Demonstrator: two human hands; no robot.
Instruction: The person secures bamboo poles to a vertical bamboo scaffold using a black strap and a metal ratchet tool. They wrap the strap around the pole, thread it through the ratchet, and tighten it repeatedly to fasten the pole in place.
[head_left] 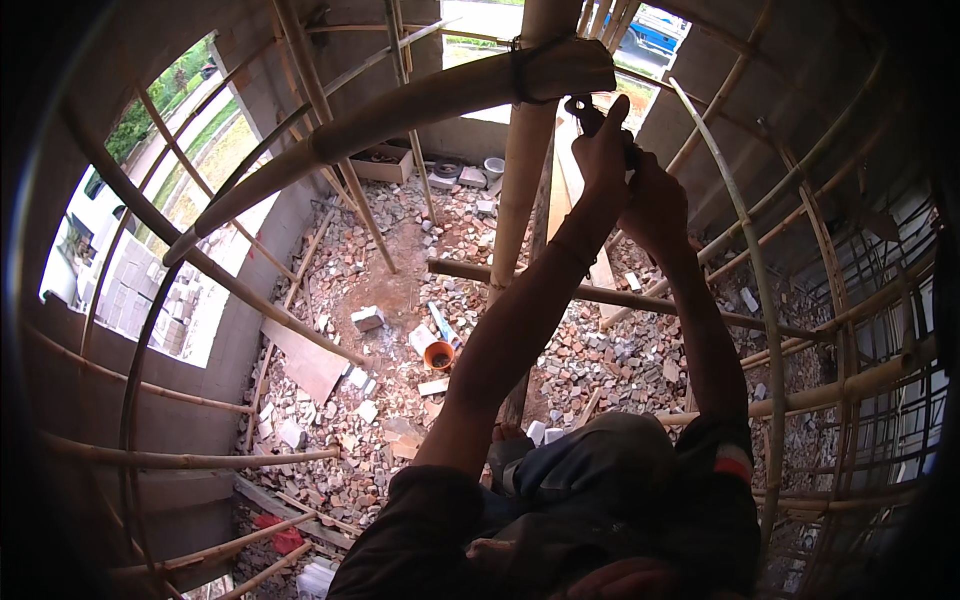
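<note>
Dark metal-looking hand tool (pixel 588 116), one, at upper right of centre, just below the cut end of one thick tan bamboo pole (pixel 430 100) slung crosswise. Two bare hands: left hand (pixel 602 165) wrapped around the tool, thumb raised; right hand (pixel 656 205) just below, touching the left, fingers largely hidden, grip impossible to tell. Crossing near the pole's end, one thick upright bamboo post (pixel 523 190), with one dark lashing (pixel 518 75) at the joint. On the floor of broken red and grey rubble (pixel 470 225), three containers: one round orange bucket (pixel 437 346) with a little greyish-brown matter inside; one brown open cardboard box (pixel 385 172) holding dark items too dim to name; one small white round tub (pixel 494 166), contents too small to make out
</note>
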